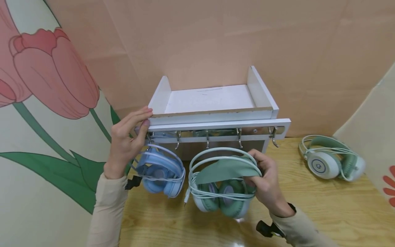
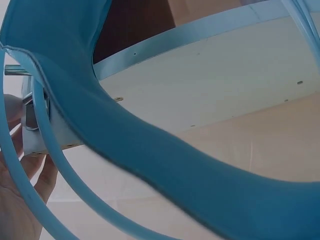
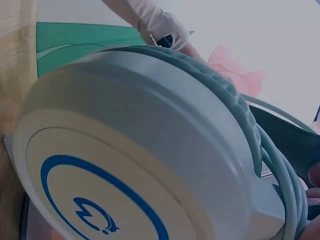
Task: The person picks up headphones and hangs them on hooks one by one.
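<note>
In the head view, a white shelf (image 1: 213, 122) with a row of metal hooks (image 1: 207, 139) stands against the back. My left hand (image 1: 128, 137) grips its left end, fingers over the upper edge and thumb at the front rail. Blue headphones (image 1: 162, 169) hang below that hand at the leftmost hook; their band (image 2: 150, 140) crosses the left wrist view. My right hand (image 1: 266, 181) pinches the right side of the headband of pale green headphones (image 1: 222, 171), held in front of the hooks. Their cable is wound round the ear cups; one cup (image 3: 125, 150) fills much of the right wrist view.
A second pair of green-and-white headphones (image 1: 327, 157) lies on the wooden surface (image 1: 311, 206) at the right. A wall with painted tulips (image 1: 58, 72) rises close on the left. Brown paper (image 1: 216, 41) covers the back.
</note>
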A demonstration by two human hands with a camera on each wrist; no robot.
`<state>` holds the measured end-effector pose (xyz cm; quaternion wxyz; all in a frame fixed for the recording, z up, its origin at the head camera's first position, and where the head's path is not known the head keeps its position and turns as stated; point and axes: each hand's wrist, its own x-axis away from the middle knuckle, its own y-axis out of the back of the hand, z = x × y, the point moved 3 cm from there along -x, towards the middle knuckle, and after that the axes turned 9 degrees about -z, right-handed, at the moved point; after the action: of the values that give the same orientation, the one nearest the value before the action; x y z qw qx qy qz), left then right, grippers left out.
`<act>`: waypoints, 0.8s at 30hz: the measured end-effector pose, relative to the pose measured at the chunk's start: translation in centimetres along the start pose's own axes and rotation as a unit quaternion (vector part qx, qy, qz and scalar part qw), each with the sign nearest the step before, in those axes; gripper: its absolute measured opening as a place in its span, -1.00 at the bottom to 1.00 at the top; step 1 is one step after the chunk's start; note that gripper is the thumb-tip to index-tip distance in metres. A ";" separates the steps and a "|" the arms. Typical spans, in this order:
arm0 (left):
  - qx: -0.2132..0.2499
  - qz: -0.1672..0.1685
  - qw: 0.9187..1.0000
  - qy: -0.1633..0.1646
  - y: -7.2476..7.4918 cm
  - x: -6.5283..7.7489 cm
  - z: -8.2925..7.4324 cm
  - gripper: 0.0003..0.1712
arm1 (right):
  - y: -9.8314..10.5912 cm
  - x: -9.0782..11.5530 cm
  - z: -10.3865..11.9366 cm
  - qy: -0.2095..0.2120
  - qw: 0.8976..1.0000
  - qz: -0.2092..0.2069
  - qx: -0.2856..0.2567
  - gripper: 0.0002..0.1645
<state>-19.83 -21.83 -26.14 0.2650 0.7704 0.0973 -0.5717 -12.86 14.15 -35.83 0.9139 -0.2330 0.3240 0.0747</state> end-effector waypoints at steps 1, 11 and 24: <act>0.000 0.000 1.000 0.000 0.0 0.0 0.0 -0.69 | 0.0 0.0 -0.1 0.000 1.000 -0.001 0.002 -0.44; 0.003 -0.003 1.000 0.000 -0.1 0.0 0.0 -0.70 | -0.2 0.2 -0.3 -0.027 0.997 -0.033 0.070 -0.56; 0.004 -0.006 1.000 0.005 -0.1 0.0 0.2 -0.70 | -0.1 0.0 -0.9 -0.061 0.986 -0.063 0.145 -0.60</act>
<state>-19.99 -21.85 -26.21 0.2575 0.7737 0.1007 -0.5700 -13.38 13.65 -36.41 0.9589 -0.1130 0.2597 -0.0169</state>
